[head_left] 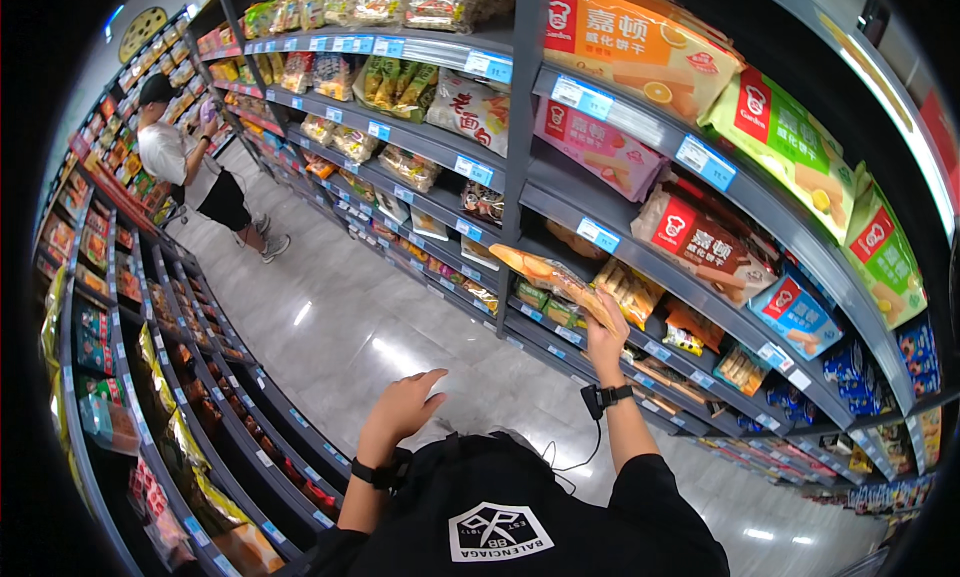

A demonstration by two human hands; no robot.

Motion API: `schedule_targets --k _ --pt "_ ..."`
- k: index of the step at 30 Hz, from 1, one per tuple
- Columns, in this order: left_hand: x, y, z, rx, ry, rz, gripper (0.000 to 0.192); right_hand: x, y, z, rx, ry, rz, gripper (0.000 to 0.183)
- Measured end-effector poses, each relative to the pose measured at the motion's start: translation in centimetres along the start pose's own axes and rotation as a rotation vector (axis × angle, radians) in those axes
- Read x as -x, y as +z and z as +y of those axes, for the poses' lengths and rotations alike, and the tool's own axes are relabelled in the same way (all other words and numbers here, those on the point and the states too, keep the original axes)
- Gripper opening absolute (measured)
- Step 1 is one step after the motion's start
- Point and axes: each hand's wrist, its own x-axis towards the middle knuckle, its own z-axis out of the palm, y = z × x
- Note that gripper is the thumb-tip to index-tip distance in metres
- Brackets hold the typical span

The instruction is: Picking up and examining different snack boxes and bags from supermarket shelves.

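My right hand (606, 329) grips the near end of a flat yellow-orange snack package (551, 277), held tilted at the front of a dark metal shelf. Around it on the shelves are a clear bag of biscuits (628, 292), a brown Garden wafer pack (701, 243) and a blue Garden wafer pack (799, 314). Over the aisle floor, my left hand (405, 408) is held with its fingers apart and nothing in it. Each wrist wears a black strap; a cable hangs from the box on the right one (592, 402).
Shelving with price tags (600, 234) runs along the right. Lower racks of packaged goods (172, 419) line the left side. Between them lies a glossy grey tiled floor (322, 299). Farther up the aisle, another person (169, 138) stands holding a purple item (207, 112).
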Motion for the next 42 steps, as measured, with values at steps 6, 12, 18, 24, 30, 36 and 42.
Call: schedule_targets --k 6,12,18,24,30,36,42 --pt "3.5 0.3 -1.2 -0.065 -0.091 0.114 0.043 -3.0 4.6 5.0 0.023 -0.012 -0.007 0.039" --pt "4.7 1.4 -1.7 -0.135 -0.259 0.075 0.047 -4.8 8.8 8.4 -0.117 0.226 0.018 0.031" --pt "4.9 2.6 -2.5 -0.091 -0.221 0.041 0.047 -6.8 9.9 14.3 -0.265 0.361 0.055 0.029" --pt "5.3 3.4 -5.7 -0.063 -0.195 0.064 0.049 -9.2 8.0 23.9 -0.087 0.832 0.137 0.045" --pt "7.7 2.2 -8.6 -0.024 -0.291 0.118 0.049 -7.4 9.0 19.8 0.528 0.386 -0.025 0.042" --pt "12.4 2.2 -14.3 0.089 -0.441 0.179 0.054 4.2 16.2 6.3 0.454 0.222 0.340 0.065" --pt "15.3 0.8 -20.3 0.117 -0.513 0.181 0.054 16.3 23.1 -1.9 0.039 0.439 -0.271 0.051"
